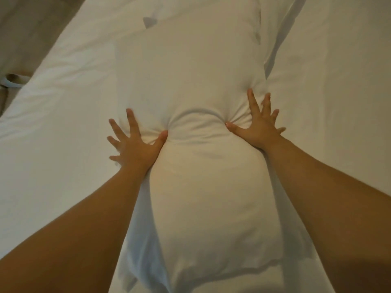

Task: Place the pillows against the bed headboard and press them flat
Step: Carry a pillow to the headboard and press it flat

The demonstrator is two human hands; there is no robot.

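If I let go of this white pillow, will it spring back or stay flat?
The pillow probably puffs back: it bulges between both dents. It looks soft and floppy, creasing around the left hand and right hand.

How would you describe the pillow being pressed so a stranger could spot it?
On the white bed, look mid-frame for the long white pillow. The left hand and right hand press its sides, pinching creases at its waist, unlike the flatter bedding around it.

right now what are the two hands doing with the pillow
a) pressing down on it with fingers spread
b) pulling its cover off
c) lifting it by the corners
a: the left hand and right hand lie flat with spread fingers, denting the pillow.
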